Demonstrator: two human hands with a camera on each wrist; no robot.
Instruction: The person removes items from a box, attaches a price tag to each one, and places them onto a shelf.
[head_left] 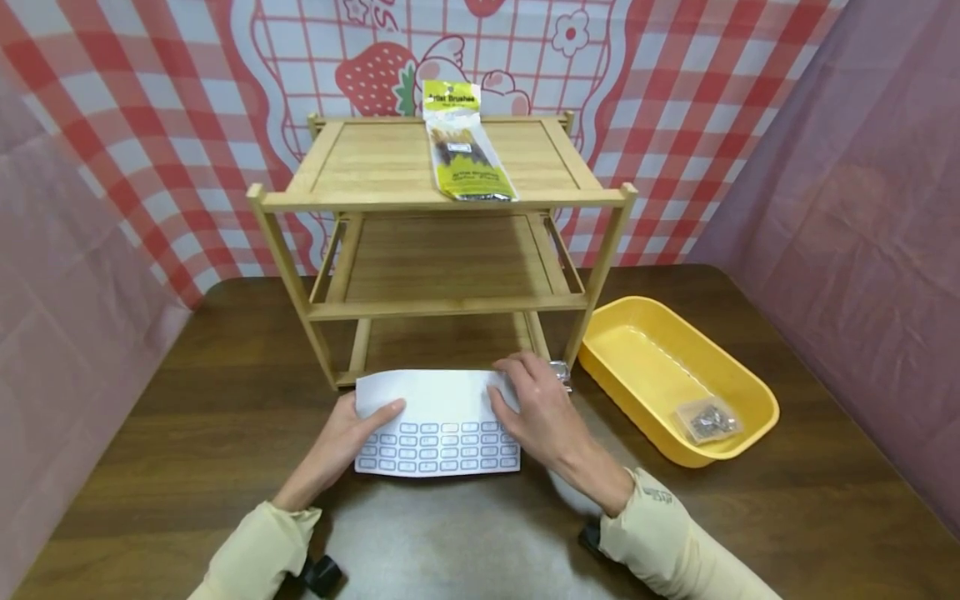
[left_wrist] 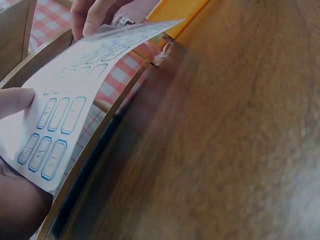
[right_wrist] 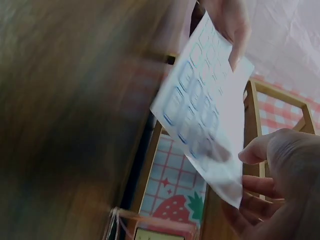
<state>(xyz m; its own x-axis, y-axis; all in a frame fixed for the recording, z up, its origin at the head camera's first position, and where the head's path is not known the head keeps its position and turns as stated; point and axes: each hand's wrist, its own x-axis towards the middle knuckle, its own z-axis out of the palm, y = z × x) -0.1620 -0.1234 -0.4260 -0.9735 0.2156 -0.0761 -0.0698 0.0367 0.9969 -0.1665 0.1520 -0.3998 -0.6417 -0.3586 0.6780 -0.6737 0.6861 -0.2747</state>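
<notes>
While pinched at both short edges, white sheet of blue-outlined labels bowed above dark wooden desk, just before light bamboo shelf rack. Left hand clamped on left edge, right hand on right edge.

Pale yellow long sleeves, small print at cuff

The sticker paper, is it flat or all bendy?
Bendy. The sticker paper bows upward between the left hand and right hand; the left wrist view shows it arching off the table.
</notes>
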